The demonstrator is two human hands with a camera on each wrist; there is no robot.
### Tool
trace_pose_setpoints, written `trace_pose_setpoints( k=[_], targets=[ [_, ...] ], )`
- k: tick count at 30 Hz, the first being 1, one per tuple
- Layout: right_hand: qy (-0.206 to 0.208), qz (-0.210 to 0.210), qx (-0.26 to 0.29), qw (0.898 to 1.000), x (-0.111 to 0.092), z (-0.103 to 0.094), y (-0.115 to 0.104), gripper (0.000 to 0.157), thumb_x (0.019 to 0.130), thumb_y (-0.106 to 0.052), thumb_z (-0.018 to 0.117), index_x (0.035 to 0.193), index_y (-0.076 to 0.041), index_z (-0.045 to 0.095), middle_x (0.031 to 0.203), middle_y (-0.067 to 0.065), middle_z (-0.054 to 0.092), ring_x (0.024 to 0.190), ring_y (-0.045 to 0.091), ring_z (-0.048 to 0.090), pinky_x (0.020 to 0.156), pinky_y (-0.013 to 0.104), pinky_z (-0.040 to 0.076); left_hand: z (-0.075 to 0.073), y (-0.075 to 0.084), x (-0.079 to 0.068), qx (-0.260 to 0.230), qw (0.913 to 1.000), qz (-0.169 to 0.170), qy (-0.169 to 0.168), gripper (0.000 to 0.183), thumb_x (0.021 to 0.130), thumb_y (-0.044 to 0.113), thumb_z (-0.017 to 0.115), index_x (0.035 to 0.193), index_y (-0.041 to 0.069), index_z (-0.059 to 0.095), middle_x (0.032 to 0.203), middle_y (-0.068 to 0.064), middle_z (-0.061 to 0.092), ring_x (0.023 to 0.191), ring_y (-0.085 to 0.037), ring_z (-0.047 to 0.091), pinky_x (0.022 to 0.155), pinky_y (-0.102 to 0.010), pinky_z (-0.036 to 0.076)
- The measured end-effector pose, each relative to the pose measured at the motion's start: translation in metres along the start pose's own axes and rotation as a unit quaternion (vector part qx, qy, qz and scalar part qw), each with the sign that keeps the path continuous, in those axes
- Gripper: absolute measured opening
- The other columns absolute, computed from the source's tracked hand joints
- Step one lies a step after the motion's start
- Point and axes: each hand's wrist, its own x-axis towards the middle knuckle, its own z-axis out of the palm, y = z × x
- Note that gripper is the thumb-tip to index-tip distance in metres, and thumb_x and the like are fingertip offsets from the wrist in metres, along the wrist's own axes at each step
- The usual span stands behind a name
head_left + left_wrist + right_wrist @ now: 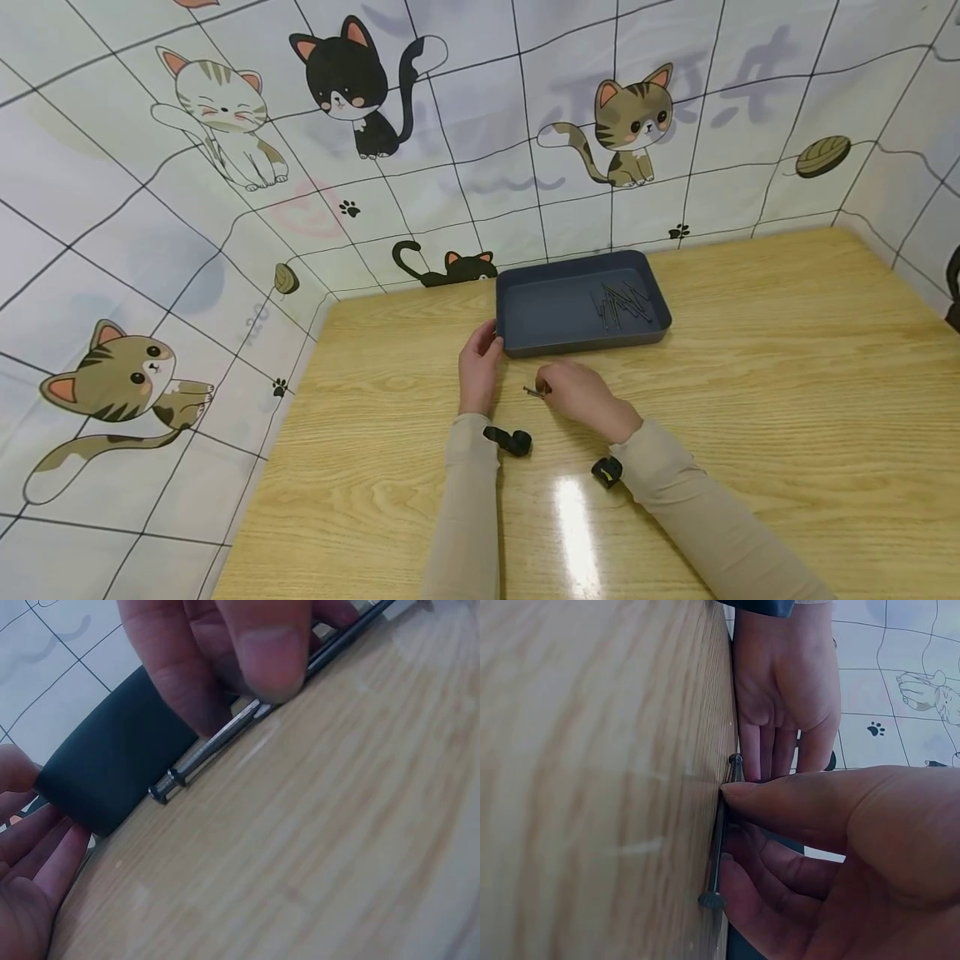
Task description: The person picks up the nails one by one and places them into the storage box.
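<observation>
A dark blue-grey tray [555, 343] stands at the back of the wooden table, with several thin nails [618, 304] lying loose in its right half. My left hand [478, 371] holds the tray's left front corner, its thumb and fingers on either side of the wall. In front of the tray, my right hand [581, 393] pinches a few dark metal nails [176, 778] low at the tabletop. Flat nail heads show at both ends of this bunch, one nail head [712, 900] being close in the right wrist view. My right fingers hide the middle of the nails.
The wooden table [787, 375] extends on both sides of the tray. A wall covering [480, 200] printed with cats and grid lines rises behind the table and at its left. Small black cameras [517, 442] are strapped to both wrists.
</observation>
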Motion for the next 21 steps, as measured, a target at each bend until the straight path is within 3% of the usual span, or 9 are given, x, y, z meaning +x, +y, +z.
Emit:
trace_pose_setpoints(
  k=[9,17,21],
  targets=[
    [-0.001,0.008,-0.014,1.000,-0.0014,-0.0011,0.0007,0.009,0.078,-0.005,0.063,0.083,-0.010,0.068,0.081,0.000,0.062,0.074,0.017,0.058,0.065,0.034,0.048,0.0006,0.0039,-0.0022,0.004,1.0000,-0.001,-0.005,0.036,0.091,0.018,0.053,0.127,0.014,0.052,0.126,-0.003,0.051,0.114,-0.017,0.047,0.092,-0.035,0.040],
    [-0.001,0.012,-0.029,1.000,-0.0018,-0.0024,-0.0012,0.020,0.075,0.003,0.058,0.067,-0.014,0.064,0.066,-0.003,0.056,0.057,0.011,0.047,0.051,0.027,0.039,-0.0009,0.0018,-0.0036,0.006,1.0000,0.002,0.001,0.036,0.090,0.017,0.052,0.126,0.014,0.052,0.126,-0.003,0.052,0.112,-0.013,0.048,0.091,-0.034,0.041],
    [0.010,0.013,-0.043,0.999,-0.0023,-0.0026,-0.0024,0.022,0.075,0.003,0.058,0.063,-0.015,0.061,0.061,-0.004,0.054,0.054,0.011,0.044,0.048,0.026,0.036,-0.0009,0.0034,-0.0028,0.001,0.9999,0.005,-0.009,0.037,0.091,0.017,0.052,0.127,0.012,0.051,0.126,-0.005,0.051,0.114,-0.016,0.047,0.092,-0.035,0.040]
  ],
)
